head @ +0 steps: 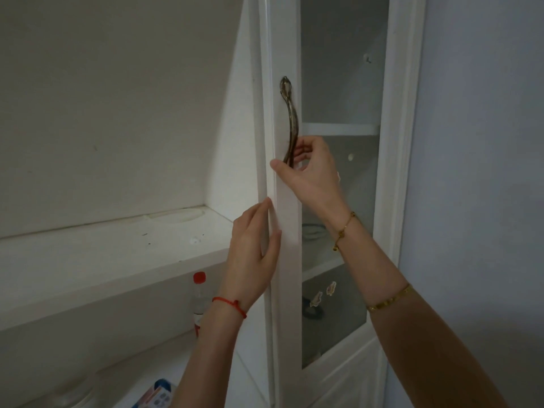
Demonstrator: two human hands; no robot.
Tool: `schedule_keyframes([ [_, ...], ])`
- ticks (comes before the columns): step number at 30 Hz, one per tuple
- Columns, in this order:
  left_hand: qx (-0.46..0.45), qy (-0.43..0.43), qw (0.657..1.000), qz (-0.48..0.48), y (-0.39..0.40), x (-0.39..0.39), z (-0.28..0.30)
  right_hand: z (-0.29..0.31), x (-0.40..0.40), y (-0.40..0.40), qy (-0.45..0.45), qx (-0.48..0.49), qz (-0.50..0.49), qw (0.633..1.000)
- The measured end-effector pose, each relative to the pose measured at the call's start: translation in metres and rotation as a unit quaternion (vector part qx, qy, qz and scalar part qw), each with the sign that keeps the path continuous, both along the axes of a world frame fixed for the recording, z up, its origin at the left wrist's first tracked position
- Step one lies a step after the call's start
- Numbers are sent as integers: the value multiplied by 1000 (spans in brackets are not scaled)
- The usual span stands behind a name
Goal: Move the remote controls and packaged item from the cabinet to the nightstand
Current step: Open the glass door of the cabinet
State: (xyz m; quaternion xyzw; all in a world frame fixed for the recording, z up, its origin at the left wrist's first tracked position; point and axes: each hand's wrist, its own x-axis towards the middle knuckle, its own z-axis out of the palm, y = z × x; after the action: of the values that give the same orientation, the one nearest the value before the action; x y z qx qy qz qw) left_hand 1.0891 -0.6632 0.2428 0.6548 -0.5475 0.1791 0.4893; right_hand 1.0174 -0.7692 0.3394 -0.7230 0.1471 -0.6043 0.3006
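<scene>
Cabinet door [287, 260]: white frame, glass panel, standing ajar at centre of view.

Handle [290, 122]: curved metal, mounted upright on the door's frame.

Right hand [309, 172]: at the lower end of the handle, fingers curled round it, thumb pressed against the door frame just left of the handle. Gold bracelets on the right wrist and forearm.

Left hand [253, 254]: below the handle, on the door's free edge; fingers straight and close together, laid along the edge, thumb on the door's front face. Red cord on the left wrist.

Shelves [117, 254]: white, open, left of the door.

Bottle [199, 301]: clear, red cap, upright on a lower shelf just left of the door, partly hidden behind the left wrist.

Packaged item [157, 396]: blue and white, lying on the bottom shelf, down-left of the door, near the frame's lower edge.

Remote controls: not identifiable.

Behind the door's glass: small objects, too dim to identify.
</scene>
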Motion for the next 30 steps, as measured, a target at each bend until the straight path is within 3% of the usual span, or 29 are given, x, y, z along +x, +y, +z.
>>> schedule_keyframes([
  [9,-21,32,999,-31,-4,3,-4,-1,5,-3,-10,3,5,1000],
  [14,-67,7,996,-61,1,-1,-6,-2,-13,3,-34,10,-1,999],
  [23,-124,38,973,-191,-3,-47,-11,-8,-86,13,-40,3,-14,999],
  [30,-138,33,948,-285,-25,-90,-6,-11,-140,11,-40,-26,-94,994],
])
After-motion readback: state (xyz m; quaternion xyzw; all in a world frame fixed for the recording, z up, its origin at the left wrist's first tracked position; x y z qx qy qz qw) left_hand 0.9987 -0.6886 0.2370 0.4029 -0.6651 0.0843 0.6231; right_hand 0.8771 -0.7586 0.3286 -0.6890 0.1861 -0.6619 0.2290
